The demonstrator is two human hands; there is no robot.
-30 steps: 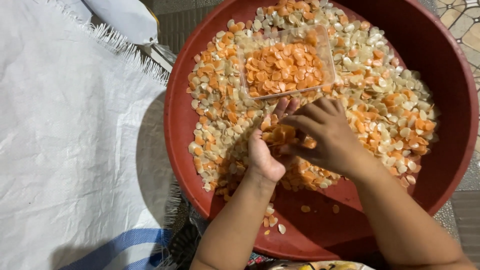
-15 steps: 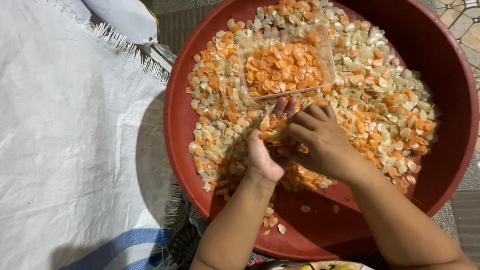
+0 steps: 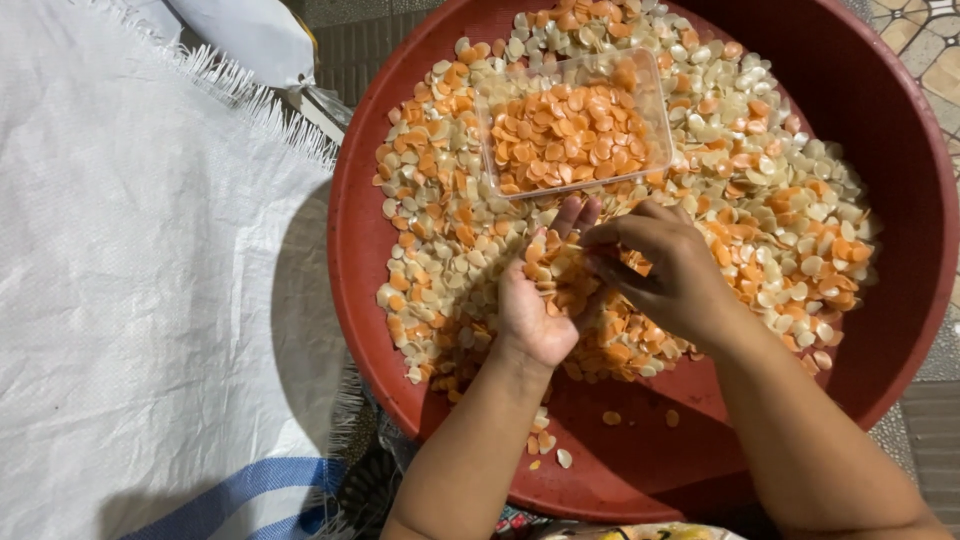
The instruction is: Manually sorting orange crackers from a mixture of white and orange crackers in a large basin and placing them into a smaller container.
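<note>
— Where the frame cuts it off at top and right, how much of the red basin (image 3: 880, 130) shows?
— Most. A white woven sack (image 3: 140, 280) fills the left; a white package (image 3: 250, 35) is cropped at upper left.
— The hands?
— At centre, the left hand (image 3: 535, 300) lies open, palm up, cupping orange and cream petal-like pieces (image 3: 760, 200). The right hand (image 3: 665, 270) curls; whether it pinches a piece, I cannot tell. The clear tray (image 3: 570, 125) of orange pieces sits just above.

Right hand (image 3: 665, 275) now nearer the cupped left hand (image 3: 535, 300)

A clear rectangular plastic tub (image 3: 573, 125), filled w/ orange pieces, is seen in the red basin's upper middle. A white woven sack w/ blue stripes (image 3: 140, 300) is spread at left.
</note>
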